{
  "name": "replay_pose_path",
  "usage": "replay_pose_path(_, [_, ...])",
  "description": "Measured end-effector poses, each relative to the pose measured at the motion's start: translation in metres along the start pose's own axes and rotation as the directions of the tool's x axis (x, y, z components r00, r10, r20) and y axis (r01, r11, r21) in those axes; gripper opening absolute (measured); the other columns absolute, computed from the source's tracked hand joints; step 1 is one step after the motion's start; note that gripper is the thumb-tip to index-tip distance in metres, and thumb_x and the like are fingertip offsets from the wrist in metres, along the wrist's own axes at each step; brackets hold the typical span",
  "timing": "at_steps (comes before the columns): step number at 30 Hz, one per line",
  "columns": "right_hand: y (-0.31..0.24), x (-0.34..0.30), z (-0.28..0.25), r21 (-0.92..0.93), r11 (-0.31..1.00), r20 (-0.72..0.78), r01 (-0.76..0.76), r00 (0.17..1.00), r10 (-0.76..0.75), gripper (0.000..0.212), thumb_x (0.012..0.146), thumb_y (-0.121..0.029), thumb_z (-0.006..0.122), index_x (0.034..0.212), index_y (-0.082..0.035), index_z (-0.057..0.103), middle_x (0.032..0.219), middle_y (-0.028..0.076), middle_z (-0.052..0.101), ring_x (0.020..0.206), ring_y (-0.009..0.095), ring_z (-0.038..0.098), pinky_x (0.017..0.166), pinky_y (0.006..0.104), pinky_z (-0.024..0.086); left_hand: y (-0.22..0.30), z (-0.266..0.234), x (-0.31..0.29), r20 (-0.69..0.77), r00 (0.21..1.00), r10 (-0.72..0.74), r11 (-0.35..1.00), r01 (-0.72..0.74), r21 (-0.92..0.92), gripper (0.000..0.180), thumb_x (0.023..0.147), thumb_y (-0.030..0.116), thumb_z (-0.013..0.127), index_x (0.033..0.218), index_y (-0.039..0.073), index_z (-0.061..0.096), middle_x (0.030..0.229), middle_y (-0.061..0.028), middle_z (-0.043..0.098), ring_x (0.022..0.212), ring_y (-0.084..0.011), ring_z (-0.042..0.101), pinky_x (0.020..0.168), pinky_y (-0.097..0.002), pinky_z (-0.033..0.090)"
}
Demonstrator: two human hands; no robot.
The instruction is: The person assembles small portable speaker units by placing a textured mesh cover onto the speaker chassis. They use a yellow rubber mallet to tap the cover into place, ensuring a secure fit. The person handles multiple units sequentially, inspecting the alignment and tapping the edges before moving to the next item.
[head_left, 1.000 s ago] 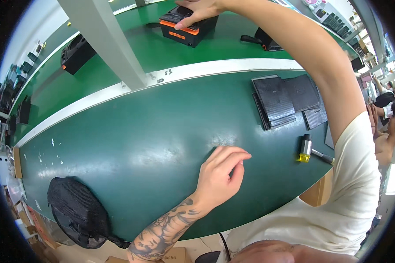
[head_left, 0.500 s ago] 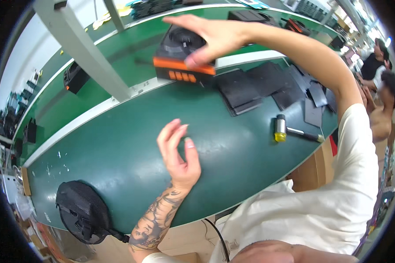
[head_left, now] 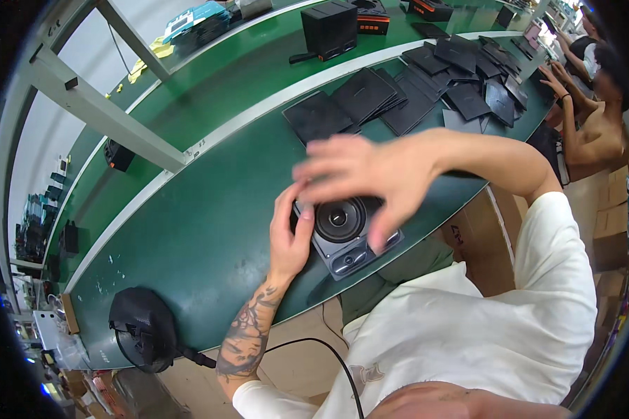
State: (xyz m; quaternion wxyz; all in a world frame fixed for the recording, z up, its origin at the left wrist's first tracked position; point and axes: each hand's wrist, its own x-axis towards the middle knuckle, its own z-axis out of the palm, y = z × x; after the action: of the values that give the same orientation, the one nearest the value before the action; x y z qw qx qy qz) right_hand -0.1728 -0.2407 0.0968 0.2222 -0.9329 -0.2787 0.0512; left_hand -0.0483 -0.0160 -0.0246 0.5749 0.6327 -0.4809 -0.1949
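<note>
A black box speaker [head_left: 340, 222], its round cone facing up, lies at the near edge of the green table. My left hand [head_left: 291, 234] grips the speaker's left side, thumb along its front face. Over the speaker's far part hovers my right hand [head_left: 370, 174], fingers spread and somewhat blurred, holding nothing. It hides the far and right portions of the speaker; I cannot tell whether the thumb touches it. Beyond my right hand lie flat black square panels [head_left: 370, 94] in loose stacks.
Past a pale rail, a green conveyor [head_left: 251, 91] carries a black box [head_left: 330, 29] and orange-trimmed speakers [head_left: 372, 17]. A metal post [head_left: 112, 112] rises at the left. A black mesh bag [head_left: 143, 328] lies near left. Another person [head_left: 594, 119] works at the right.
My right hand has come from the conveyor side back toward me, and the speaker is now on the table. My left hand has closed on its side. The view has shifted right.
</note>
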Motion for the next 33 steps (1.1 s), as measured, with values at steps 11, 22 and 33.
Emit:
replay_pose_path(11, [0.111, 0.062, 0.041, -0.211, 0.572, -0.312, -0.793, 0.609, 0.729, 0.089, 0.092, -0.061, 0.061, 0.161, -0.013, 0.032, 0.167, 0.024, 0.022, 0.149, 0.048, 0.031, 0.114, 0.0617, 0.038, 0.0, -0.007, 0.004, 0.022, 1.0, -0.022, 0.998, 0.024, -0.065, 0.04, 0.106, 0.021, 0.052, 0.14, -0.001, 0.057, 0.134, -0.0172, 0.065, 0.123, -0.0259, 0.061, 0.106, -0.0343, 0.043])
replay_pose_path(22, [0.044, -0.007, -0.007, 0.094, 0.925, -0.457, -0.369, 0.809, 0.369, 0.086, 0.087, -0.021, 0.071, 0.161, -0.009, 0.031, 0.167, 0.021, 0.023, 0.153, 0.041, 0.027, 0.124, 0.0475, 0.028, -0.009, -0.009, 0.007, 0.006, 0.999, -0.033, 0.983, 0.034, -0.18, 0.039, 0.108, 0.024, 0.051, 0.137, -0.001, 0.059, 0.132, -0.0143, 0.065, 0.126, -0.0234, 0.059, 0.11, -0.0339, 0.041])
replay_pose_path(33, [-0.045, 0.017, 0.003, -0.116, 0.97, -0.268, 0.214, 0.933, -0.238, 0.096, 0.071, -0.017, 0.084, 0.156, -0.01, 0.04, 0.153, 0.02, 0.041, 0.134, 0.042, 0.047, 0.116, 0.0519, 0.038, 0.048, -0.044, 0.008, 0.073, 0.991, -0.109, 0.798, 0.131, -0.588, 0.075, 0.104, 0.025, 0.063, 0.161, -0.002, 0.024, 0.121, -0.0126, 0.07, 0.122, -0.0185, 0.061, 0.109, -0.0355, 0.043])
